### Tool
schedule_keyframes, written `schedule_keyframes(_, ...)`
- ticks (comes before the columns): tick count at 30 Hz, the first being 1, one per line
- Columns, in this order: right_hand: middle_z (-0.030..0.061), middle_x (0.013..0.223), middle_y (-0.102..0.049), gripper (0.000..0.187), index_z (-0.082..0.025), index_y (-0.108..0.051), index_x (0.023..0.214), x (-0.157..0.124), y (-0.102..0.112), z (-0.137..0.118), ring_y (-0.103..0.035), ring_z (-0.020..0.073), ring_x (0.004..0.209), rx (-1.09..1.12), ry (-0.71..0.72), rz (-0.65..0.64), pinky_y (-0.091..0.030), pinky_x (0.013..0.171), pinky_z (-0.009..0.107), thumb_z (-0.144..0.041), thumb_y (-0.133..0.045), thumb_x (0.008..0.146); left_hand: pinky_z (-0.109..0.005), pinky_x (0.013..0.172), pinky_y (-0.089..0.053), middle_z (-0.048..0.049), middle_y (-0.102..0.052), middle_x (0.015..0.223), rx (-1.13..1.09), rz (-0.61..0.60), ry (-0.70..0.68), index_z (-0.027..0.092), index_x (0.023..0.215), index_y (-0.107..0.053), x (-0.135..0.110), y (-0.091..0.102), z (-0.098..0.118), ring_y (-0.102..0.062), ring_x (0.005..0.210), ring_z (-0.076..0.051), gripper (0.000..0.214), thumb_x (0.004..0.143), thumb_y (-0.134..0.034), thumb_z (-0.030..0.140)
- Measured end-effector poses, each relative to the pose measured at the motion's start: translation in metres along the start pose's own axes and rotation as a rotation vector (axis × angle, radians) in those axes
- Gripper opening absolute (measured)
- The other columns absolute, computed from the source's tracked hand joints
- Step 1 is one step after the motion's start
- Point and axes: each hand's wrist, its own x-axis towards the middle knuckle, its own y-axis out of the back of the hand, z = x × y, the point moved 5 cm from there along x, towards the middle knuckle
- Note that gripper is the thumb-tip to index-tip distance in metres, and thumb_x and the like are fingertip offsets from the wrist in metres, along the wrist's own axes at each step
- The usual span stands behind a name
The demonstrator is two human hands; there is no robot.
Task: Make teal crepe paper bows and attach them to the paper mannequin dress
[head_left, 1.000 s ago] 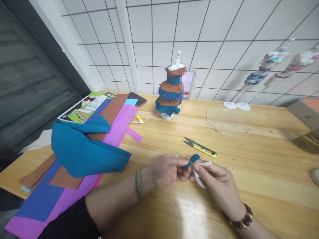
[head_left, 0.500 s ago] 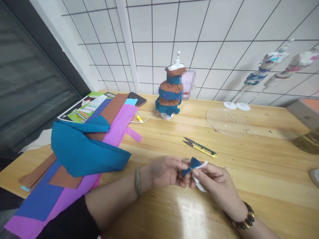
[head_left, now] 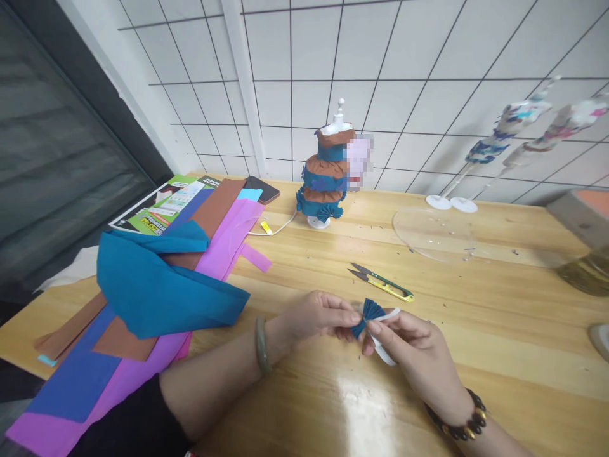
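Observation:
My left hand (head_left: 320, 318) and my right hand (head_left: 413, 348) meet over the wooden table (head_left: 499, 343), both pinching a small pleated teal paper bow (head_left: 366, 317). A white strip (head_left: 383, 330) curls from the fingers of my right hand. A green bangle sits on my left wrist and dark beads on my right. Yellow-handled thread snips (head_left: 383, 282) lie just beyond my hands. Farther back stands a small mannequin (head_left: 330, 166) dressed in brown and teal pleated paper layers.
Teal, purple, pink and brown paper sheets (head_left: 157, 285) are piled at the left, with a green leaflet (head_left: 159, 206) and a phone (head_left: 264, 188) behind them. A clear round disc (head_left: 432, 231) and two white stands (head_left: 451, 202) sit at the back right by the tiled wall.
The teal piece went from a narrow folded strip to a fanned-out bow between my fingers. My hands stayed in nearly the same place.

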Motion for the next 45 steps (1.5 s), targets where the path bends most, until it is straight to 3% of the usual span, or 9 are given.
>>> schedule_keyframes(5,0.0019,0.048,-0.063,0.025,-0.016,-0.062,0.061,0.001,0.004,0.003,-0.044,0.0074,0.036,-0.015,-0.059,0.08,-0.034,0.035,0.018,-0.039,-0.064,0.072,-0.021,0.06,-0.039,-0.001,-0.06,0.065,0.237,0.231,-0.25,0.011,0.072,-0.063,-0.005,0.002,0.017,-0.052,0.061,-0.008,0.025,0.071,-0.065,0.036)
schedule_keyframes(8,0.0012,0.048,-0.062,0.026,-0.015,-0.062,0.061,0.002,0.003,0.005,-0.045,0.0072,0.038,0.008,-0.076,0.115,-0.034,0.037,0.017,-0.039,-0.065,0.071,-0.022,0.066,-0.044,-0.0034,-0.066,0.078,0.375,0.248,-0.339,0.013,0.085,-0.064,-0.013,-0.009,0.025,-0.058,0.07,-0.011,0.027,0.068,-0.068,0.034)
schedule_keyframes(10,0.0008,0.05,-0.062,0.025,-0.016,-0.062,0.062,0.002,0.001,0.006,-0.048,0.0074,0.04,0.024,-0.085,0.118,-0.035,0.038,0.016,-0.039,-0.066,0.071,-0.022,0.068,-0.046,-0.003,-0.068,0.076,0.526,0.26,-0.392,0.014,0.083,-0.065,-0.017,-0.015,0.029,-0.06,0.072,-0.012,0.025,0.067,-0.069,0.033)
schedule_keyframes(14,0.0003,0.051,-0.061,0.025,-0.016,-0.062,0.061,0.003,0.0,0.006,-0.049,0.0076,0.042,-0.005,-0.082,0.112,-0.036,0.039,0.016,-0.038,-0.065,0.071,-0.022,0.07,-0.046,-0.0029,-0.069,0.077,0.798,0.35,-0.535,0.016,0.08,-0.068,-0.022,-0.015,0.038,-0.061,0.074,-0.013,0.015,0.073,-0.064,0.028)
schedule_keyframes(18,-0.0001,0.051,-0.06,0.025,-0.016,-0.061,0.061,0.002,0.0,0.007,-0.047,0.0073,0.039,-0.031,-0.089,0.107,-0.034,0.037,0.017,-0.039,-0.065,0.071,-0.022,0.07,-0.046,-0.0028,-0.07,0.078,0.988,0.35,-0.668,0.017,0.082,-0.069,-0.021,-0.014,0.04,-0.062,0.074,-0.013,0.011,0.074,-0.061,0.018)
schedule_keyframes(26,0.0006,0.055,-0.063,0.023,-0.016,-0.062,0.065,0.004,0.0,0.007,-0.052,0.0089,0.046,-0.061,-0.035,0.128,-0.038,0.042,0.017,-0.038,-0.063,0.073,-0.024,0.073,-0.046,-0.0021,-0.071,0.085,1.066,0.428,-0.692,0.018,0.089,-0.067,-0.021,-0.014,0.037,-0.063,0.077,-0.013,0.019,0.073,-0.059,0.011)
schedule_keyframes(32,0.0007,0.055,-0.062,0.023,-0.016,-0.061,0.064,0.004,-0.001,0.006,-0.054,0.0103,0.05,-0.092,-0.01,0.122,-0.042,0.048,0.018,-0.037,-0.062,0.074,-0.027,0.068,-0.041,-0.0019,-0.068,0.072,1.287,0.407,-0.845,0.016,0.079,-0.065,-0.023,-0.02,0.038,-0.059,0.069,-0.014,0.014,0.076,-0.052,0.011)
schedule_keyframes(45,0.0023,0.063,-0.065,0.022,-0.018,-0.061,0.064,0.004,-0.001,0.009,-0.058,0.0147,0.062,-0.155,0.011,0.105,-0.045,0.058,0.021,-0.035,-0.058,0.077,-0.022,0.069,-0.042,-0.0003,-0.065,0.067,1.1,0.52,-0.706,0.016,0.067,-0.061,-0.021,-0.01,0.037,-0.059,0.067,-0.011,0.007,0.07,-0.055,0.012)
